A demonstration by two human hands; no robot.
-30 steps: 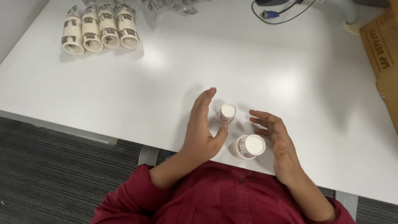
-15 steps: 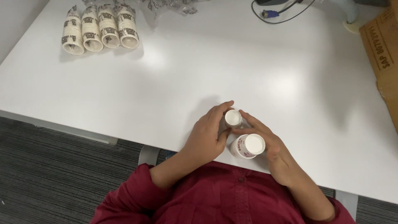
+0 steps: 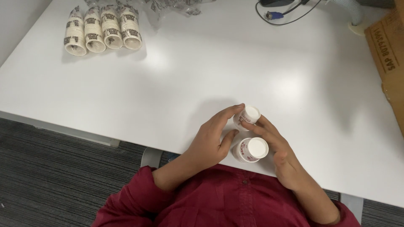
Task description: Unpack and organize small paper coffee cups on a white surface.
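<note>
Two small white paper cups with red print stand upside down near the front edge of the white table. The farther cup is tilted and pinched between the fingertips of both hands. My left hand grips it from the left, and its thumb rests by the nearer cup. My right hand touches the farther cup from the right and curves around the nearer cup's right side. Red sleeves cover both arms.
Several stacks of paper cups lie on their sides at the far left corner. Crumpled plastic wrap and cables lie at the back. A cardboard box sits at the right edge. Grey carpet lies below.
Both hands were spread apart around the two cups and have closed in on the farther cup. That cup has shifted a little to the right and tipped.
</note>
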